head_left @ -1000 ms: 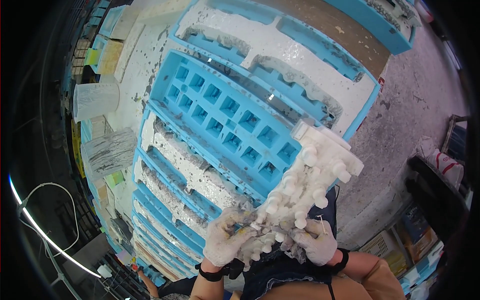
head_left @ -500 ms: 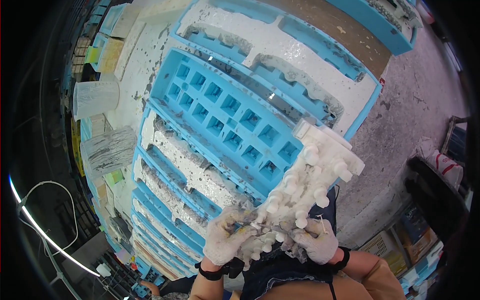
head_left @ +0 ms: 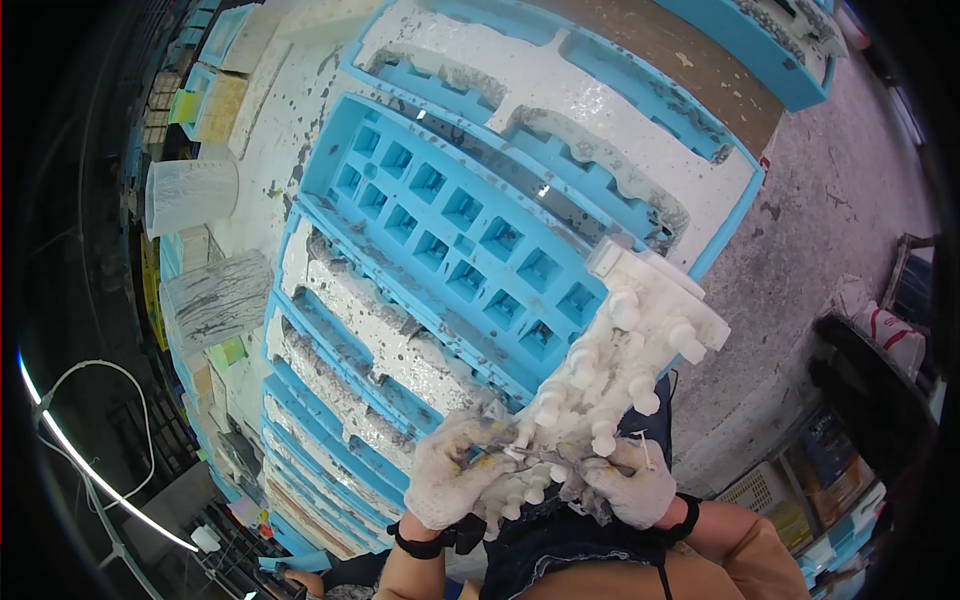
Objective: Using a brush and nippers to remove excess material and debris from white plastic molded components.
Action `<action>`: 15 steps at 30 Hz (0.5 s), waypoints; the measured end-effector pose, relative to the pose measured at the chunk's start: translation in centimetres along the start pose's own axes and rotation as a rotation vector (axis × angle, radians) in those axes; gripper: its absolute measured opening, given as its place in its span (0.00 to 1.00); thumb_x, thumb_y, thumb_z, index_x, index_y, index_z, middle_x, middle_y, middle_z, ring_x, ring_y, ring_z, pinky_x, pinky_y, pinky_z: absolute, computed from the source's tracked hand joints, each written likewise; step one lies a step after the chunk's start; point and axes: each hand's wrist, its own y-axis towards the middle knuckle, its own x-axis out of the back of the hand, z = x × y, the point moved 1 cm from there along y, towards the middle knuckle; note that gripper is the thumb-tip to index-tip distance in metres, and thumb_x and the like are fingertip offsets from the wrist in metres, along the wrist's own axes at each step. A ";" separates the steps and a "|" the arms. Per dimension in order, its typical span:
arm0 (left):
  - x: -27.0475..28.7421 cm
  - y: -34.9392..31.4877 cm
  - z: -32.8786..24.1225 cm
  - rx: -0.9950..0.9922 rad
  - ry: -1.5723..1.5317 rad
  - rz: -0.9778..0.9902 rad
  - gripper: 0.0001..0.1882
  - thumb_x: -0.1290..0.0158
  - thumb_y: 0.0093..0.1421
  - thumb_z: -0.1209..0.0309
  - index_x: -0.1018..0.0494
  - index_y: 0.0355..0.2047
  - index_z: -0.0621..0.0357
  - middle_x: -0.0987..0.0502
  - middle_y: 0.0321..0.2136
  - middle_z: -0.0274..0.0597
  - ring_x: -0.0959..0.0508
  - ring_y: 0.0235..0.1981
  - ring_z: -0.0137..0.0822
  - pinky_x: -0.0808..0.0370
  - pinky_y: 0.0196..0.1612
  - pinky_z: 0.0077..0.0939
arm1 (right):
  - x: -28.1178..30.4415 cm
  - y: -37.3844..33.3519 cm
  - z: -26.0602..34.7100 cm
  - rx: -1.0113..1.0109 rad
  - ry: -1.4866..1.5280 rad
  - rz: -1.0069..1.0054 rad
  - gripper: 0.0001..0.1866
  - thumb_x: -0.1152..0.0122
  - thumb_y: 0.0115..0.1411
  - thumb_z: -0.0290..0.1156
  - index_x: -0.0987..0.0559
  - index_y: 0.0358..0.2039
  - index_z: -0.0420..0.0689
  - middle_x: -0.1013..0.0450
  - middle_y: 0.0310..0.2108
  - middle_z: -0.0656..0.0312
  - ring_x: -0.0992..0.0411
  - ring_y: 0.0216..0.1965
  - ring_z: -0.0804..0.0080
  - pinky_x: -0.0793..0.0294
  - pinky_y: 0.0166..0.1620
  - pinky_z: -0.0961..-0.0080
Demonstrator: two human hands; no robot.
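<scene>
A long white cast piece (head_left: 582,375) with knob-shaped bumps slants from my lap up over the near end of a blue mould. My left hand (head_left: 447,478), in a white glove with yellowish stains, has its fingers closed on the left edge of the piece's lower part. Opposite it, my gloved right hand (head_left: 637,484) is closed on the right side, beside ragged greyish scraps (head_left: 575,487). The fingertips of both hands are partly hidden by the piece. Under its upper end lies the blue mould (head_left: 415,215), with rows of square hollows.
More blue moulds with white fill (head_left: 590,75) lie beyond and to the left. A clear plastic beaker (head_left: 192,198) and a grey-streaked container (head_left: 215,300) stand at the left. A yellowish basket (head_left: 755,493) is at lower right. Another person's hand (head_left: 303,580) shows at lower left.
My hands and the cast piece stay almost where they were. At lower left, the other person's hand has shifted slightly, and a blue thing now shows beside it.
</scene>
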 end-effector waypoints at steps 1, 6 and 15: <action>0.0 0.0 0.1 0.017 -0.055 -0.024 0.14 0.33 0.51 0.78 0.18 0.40 0.64 0.22 0.41 0.46 0.22 0.43 0.39 0.27 0.48 0.30 | -0.1 0.0 0.5 -0.032 0.051 0.021 0.12 0.34 0.63 0.34 0.16 0.41 0.40 0.19 0.28 0.61 0.23 0.28 0.77 0.25 0.32 0.76; -0.1 -0.2 0.3 0.026 -0.073 -0.038 0.15 0.33 0.51 0.77 0.18 0.40 0.64 0.22 0.40 0.47 0.22 0.41 0.39 0.27 0.47 0.30 | 0.2 -0.1 -1.0 0.004 -0.079 0.010 0.12 0.33 0.62 0.36 0.16 0.41 0.42 0.18 0.35 0.60 0.22 0.34 0.70 0.25 0.39 0.73; 0.0 0.0 0.0 0.044 -0.050 -0.038 0.15 0.33 0.50 0.77 0.18 0.40 0.64 0.22 0.39 0.46 0.22 0.41 0.40 0.27 0.46 0.30 | 0.7 -0.4 -1.4 -0.065 -0.111 0.006 0.13 0.31 0.61 0.38 0.15 0.42 0.45 0.18 0.39 0.60 0.22 0.39 0.68 0.26 0.44 0.73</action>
